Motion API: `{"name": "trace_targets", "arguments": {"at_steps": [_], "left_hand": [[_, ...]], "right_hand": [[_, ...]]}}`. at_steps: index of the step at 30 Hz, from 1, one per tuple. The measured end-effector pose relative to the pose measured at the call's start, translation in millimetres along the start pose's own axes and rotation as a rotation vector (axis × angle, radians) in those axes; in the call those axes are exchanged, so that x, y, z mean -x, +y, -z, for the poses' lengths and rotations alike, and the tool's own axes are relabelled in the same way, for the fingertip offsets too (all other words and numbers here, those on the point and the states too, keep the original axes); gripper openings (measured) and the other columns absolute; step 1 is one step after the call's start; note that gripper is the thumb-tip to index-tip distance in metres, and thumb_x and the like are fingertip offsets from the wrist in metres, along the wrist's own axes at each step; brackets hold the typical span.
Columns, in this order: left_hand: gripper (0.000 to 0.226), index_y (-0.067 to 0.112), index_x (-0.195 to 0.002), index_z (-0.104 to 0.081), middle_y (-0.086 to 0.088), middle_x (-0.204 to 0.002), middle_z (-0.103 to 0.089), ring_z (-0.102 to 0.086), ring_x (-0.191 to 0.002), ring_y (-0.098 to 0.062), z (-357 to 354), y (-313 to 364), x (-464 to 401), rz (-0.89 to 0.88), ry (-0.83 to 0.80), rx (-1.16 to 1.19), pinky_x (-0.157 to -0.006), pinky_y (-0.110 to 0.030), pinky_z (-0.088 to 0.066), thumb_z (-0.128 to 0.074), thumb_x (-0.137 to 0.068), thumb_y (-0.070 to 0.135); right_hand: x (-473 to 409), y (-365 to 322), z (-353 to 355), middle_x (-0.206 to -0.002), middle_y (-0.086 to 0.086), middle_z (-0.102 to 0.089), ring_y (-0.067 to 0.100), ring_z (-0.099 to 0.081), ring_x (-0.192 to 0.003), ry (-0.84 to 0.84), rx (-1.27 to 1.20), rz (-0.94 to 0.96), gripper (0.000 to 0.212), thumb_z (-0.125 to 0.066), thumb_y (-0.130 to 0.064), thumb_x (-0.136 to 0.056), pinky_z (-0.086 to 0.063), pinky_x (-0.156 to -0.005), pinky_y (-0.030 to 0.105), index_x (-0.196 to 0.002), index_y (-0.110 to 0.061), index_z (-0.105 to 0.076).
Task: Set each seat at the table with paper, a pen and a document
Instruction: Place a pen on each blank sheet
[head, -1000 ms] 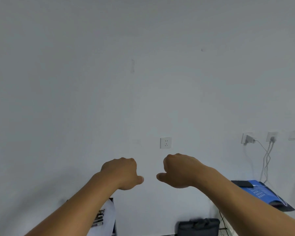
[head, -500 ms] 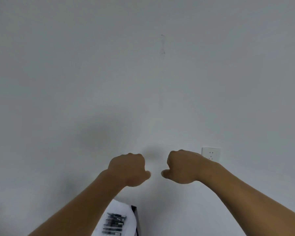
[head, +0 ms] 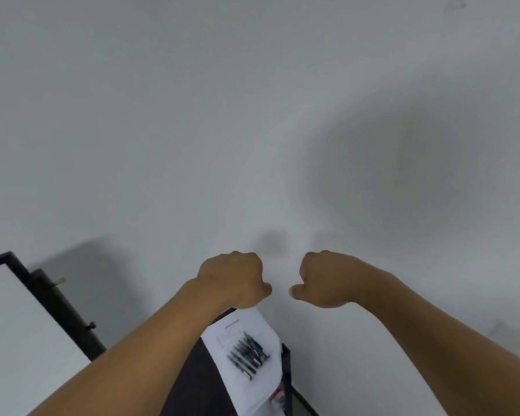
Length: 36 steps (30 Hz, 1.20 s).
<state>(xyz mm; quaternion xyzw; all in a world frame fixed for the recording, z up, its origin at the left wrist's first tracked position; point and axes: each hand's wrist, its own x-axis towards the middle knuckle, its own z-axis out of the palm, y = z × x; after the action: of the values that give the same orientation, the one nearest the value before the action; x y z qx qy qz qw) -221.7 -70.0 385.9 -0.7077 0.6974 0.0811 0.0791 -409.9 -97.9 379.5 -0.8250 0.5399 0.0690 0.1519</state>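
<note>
Both hands are raised in front of a plain white wall, fingers curled into fists that hold nothing. My left hand (head: 233, 280) and my right hand (head: 321, 280) sit side by side with the thumbs pointing at each other, a small gap between them. Below them a stack of white paper (head: 246, 373) with a printed document on top lies on a dark surface (head: 192, 382). Several black pens (head: 248, 354) lie in a bunch on the top sheet. My left forearm hides part of that dark surface.
A white panel in a black frame (head: 27, 295) leans at the lower left. A black bar (head: 287, 379) edges the dark surface on the right of the paper. A large soft shadow (head: 403, 175) falls on the wall.
The view has swung left and down: the wall socket, plugs and blue item have left the picture, the paper stack and pens have come further in. Both fists stay as they were.
</note>
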Motion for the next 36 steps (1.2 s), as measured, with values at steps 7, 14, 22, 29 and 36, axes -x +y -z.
{"name": "trace_targets", "arguments": {"at_steps": [7,14,22,29,36], "left_hand": [[0.041,0.02,-0.076,-0.048,0.004,-0.079,-0.057,-0.051,-0.066,-0.014,-25.4,-40.0,-60.0,0.101,-0.063,0.085,-0.068,-0.031,-0.045,-0.058,-0.103,0.049],[0.038,0.019,-0.079,-0.053,0.004,-0.08,-0.06,-0.053,-0.066,-0.013,-31.7,-71.9,-91.5,0.182,-0.091,0.109,-0.066,-0.029,-0.044,-0.058,-0.104,0.048],[0.035,0.017,-0.088,-0.058,0.002,-0.084,-0.063,-0.056,-0.068,-0.016,-43.5,-101.3,-109.4,0.38,-0.132,0.157,-0.068,-0.032,-0.046,-0.057,-0.102,0.048],[0.028,0.019,-0.1,-0.056,0.002,-0.086,-0.061,-0.061,-0.077,-0.02,-73.9,-101.1,-125.6,0.513,-0.178,0.205,-0.071,-0.033,-0.049,-0.057,-0.106,0.046],[0.024,0.02,-0.092,-0.062,0.003,-0.087,-0.067,-0.067,-0.081,-0.02,-139.7,-112.4,-134.6,0.609,-0.257,0.3,-0.068,-0.033,-0.05,-0.059,-0.1,0.041]], "right_hand": [[-86.7,-11.3,-0.2,-0.083,-0.005,-0.055,0.016,-0.056,-0.077,-0.067,0.085,0.075,0.037,-0.056,-0.053,-0.102,-0.045,-0.07,0.033,-0.085,-0.021,-0.047],[-146.9,-25.6,6.4,-0.073,-0.002,-0.055,0.016,-0.053,-0.065,-0.101,0.099,0.141,0.041,-0.059,-0.047,-0.101,-0.041,-0.061,0.03,-0.074,-0.019,-0.047],[-220.5,-63.5,-3.6,-0.072,-0.001,-0.054,0.018,-0.051,-0.063,-0.189,0.158,0.316,0.038,-0.06,-0.04,-0.099,-0.037,-0.057,0.029,-0.071,-0.016,-0.049],[-263.9,-73.2,-25.5,-0.068,-0.001,-0.053,0.019,-0.047,-0.06,-0.272,0.192,0.448,0.035,-0.059,-0.034,-0.099,-0.033,-0.054,0.029,-0.07,-0.016,-0.049],[-299.0,-75.5,-85.9,-0.07,-0.003,-0.052,0.018,-0.051,-0.063,-0.387,0.228,0.493,0.031,-0.058,-0.03,-0.095,-0.037,-0.058,0.029,-0.07,-0.019,-0.044]]}}
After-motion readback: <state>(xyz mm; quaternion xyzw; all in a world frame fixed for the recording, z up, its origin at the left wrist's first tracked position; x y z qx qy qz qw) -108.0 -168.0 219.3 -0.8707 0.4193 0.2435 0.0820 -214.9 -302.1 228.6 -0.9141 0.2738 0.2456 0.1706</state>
